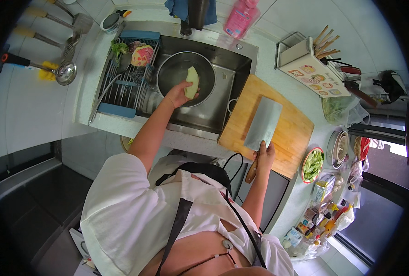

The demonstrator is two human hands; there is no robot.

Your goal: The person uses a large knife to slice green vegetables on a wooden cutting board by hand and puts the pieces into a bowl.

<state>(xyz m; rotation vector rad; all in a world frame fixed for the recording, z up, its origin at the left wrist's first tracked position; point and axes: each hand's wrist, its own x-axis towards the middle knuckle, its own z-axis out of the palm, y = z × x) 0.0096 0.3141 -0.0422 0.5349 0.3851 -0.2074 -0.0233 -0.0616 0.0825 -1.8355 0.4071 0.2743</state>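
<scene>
My left hand (178, 94) grips a pale green, peeled-looking piece of vegetable (192, 82) over a round metal bowl (170, 73) in the sink (220, 106); its exact kind I cannot tell. My right hand (264, 157) is closed round the wooden handle of a cleaver (264, 120). The cleaver's broad blade lies over the wooden cutting board (289, 147), just right of the sink. A plate of green vegetable slices (313, 164) stands beyond the board's right edge.
A drying rack (115, 94) with red-and-white food and greens spans the sink's left side. Behind stand the faucet (185, 28) and a pink bottle (241, 18). A chopstick and knife holder (312, 69) is at back right. Jars and condiments (317, 221) crowd the right counter. Ladles (65, 72) hang left.
</scene>
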